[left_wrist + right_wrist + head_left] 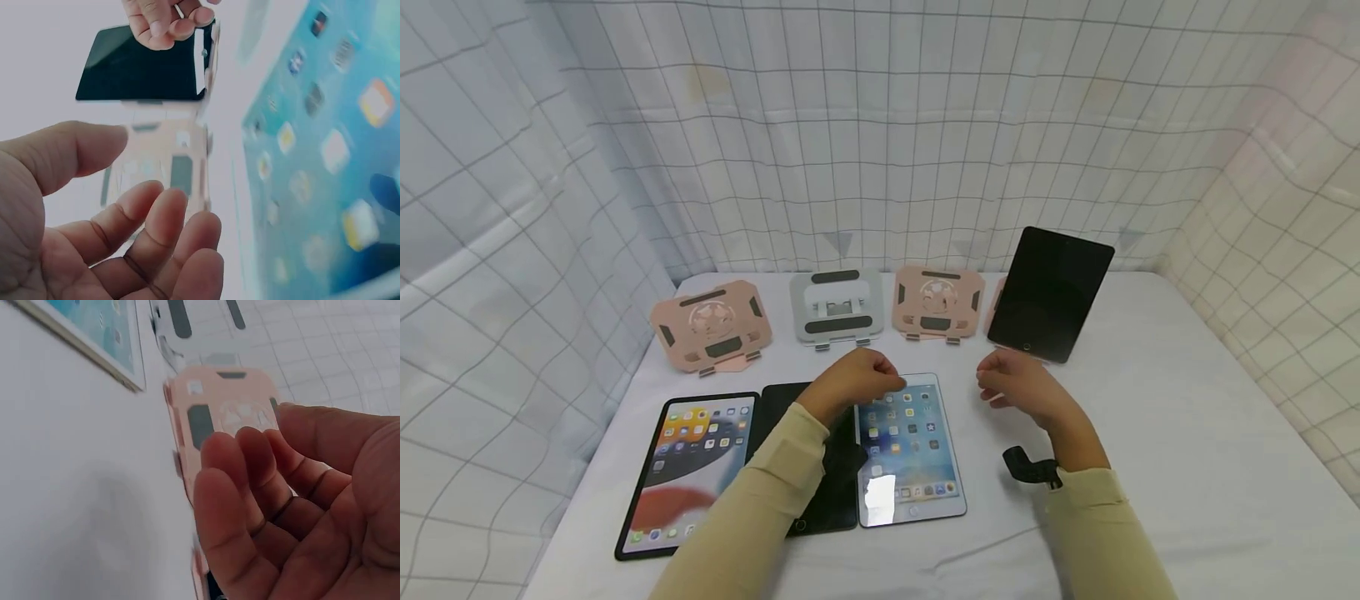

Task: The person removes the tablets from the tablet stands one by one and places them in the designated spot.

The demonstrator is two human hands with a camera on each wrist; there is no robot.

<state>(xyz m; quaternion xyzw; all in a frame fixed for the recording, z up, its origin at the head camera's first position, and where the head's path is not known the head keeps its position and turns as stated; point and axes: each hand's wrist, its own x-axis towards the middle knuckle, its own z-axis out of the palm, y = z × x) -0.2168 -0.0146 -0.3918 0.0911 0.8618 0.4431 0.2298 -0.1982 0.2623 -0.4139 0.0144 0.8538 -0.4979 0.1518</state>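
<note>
My left hand (874, 377) hovers over the far edge of a white-framed tablet (912, 454) with a lit home screen, lying flat. In the left wrist view its fingers (165, 219) are loosely curled and hold nothing. My right hand (996, 387) hangs just in front of a black tablet (1049, 293) with a dark screen, propped upright on a stand at the back right. The right hand's fingers (250, 487) are relaxed and empty, with a pink stand (219, 409) beyond them.
Three bare stands line the back: pink (711, 325), silver (837, 307), pink (937, 302). Flat on the white tablecloth (1187, 433) lie a lit black-framed tablet (688, 467) and a dark tablet (831, 492), partly under my left sleeve. Checked curtains enclose the table.
</note>
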